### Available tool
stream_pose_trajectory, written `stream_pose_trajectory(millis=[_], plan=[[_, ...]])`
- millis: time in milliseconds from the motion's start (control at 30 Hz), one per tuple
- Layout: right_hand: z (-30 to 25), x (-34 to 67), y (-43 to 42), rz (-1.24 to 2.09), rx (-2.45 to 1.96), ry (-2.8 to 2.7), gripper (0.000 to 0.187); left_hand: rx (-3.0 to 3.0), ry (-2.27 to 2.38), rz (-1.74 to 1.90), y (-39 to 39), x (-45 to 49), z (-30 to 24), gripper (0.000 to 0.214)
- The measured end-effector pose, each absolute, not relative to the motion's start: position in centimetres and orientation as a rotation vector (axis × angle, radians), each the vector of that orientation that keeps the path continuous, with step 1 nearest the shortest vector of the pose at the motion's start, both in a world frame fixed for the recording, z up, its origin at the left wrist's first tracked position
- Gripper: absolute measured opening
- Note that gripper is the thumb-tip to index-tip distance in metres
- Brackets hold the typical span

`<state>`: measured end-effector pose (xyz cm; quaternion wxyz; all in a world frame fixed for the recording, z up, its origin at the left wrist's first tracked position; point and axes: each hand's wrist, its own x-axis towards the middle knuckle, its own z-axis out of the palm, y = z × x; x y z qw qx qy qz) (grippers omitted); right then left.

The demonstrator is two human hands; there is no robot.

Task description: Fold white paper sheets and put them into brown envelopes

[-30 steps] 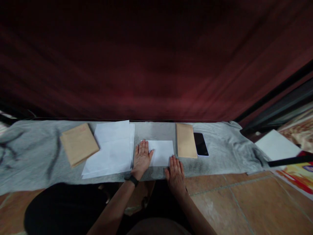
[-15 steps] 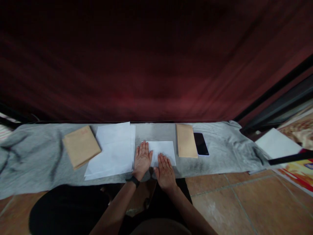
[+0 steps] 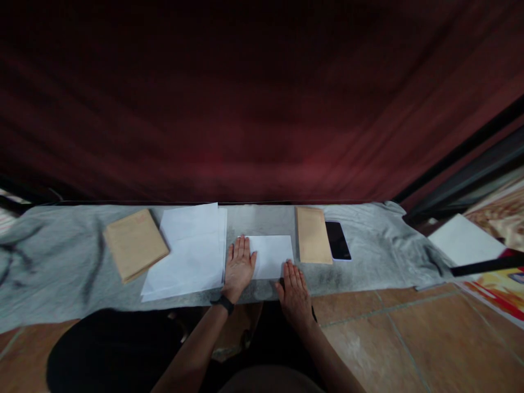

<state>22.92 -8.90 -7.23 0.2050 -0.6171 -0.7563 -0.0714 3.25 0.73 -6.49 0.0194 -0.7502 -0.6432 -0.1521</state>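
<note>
Left hand (image 3: pixel 239 268) flat on small white paper (image 3: pixel 272 255), smooth, oblong, right hand (image 3: pixel 295 293) flat, neither gripping

The paper (image 3: pixel 271 256) is coloured white, the envelopes (image 3: pixel 313 236) tan, the cloth (image 3: pixel 376 245) patchy grey, the phone (image 3: pixel 338 240) black edged with lilac.

Rests left hand (image 3: pixel 239 269) flat on small white paper (image 3: pixel 273 255) and right hand (image 3: pixel 295 295) at its lower right corner, near brown envelope (image 3: pixel 313 236)
</note>
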Motion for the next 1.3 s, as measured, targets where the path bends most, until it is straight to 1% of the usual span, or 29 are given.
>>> stream_pose_trajectory(millis=[300,600,733,833,1000,1300], plan=[[-7.0,24.6,-9.8,-0.208,-1.78,-2.121,0.062,-2.319,-1.997,-0.481,0.7,3.3,-6.5,0.061],[-5.7,20.1,-5.8,-0.073,-1.683,-2.148,0.058,-2.32,-1.979,-0.476,0.6,3.3,-6.2,0.061],[-6.1,18.9,-4.8,-0.051,-1.614,-2.192,0.058,-2.318,-1.985,-0.475,0.6,3.2,-6.1,0.061],[-6.9,19.1,-4.8,-0.073,-1.634,-2.161,0.058,-2.325,-1.988,-0.464,0.6,3.2,-6.1,0.061],[-7.8,20.4,-5.4,-0.156,-1.731,-2.056,0.063,-2.323,-2.001,-0.475,0.7,3.3,-6.2,0.061],[-7.5,22.7,-7.3,-0.22,-1.75,-2.039,0.068,-2.326,-2.0,-0.506,0.6,3.3,-6.3,0.062]])
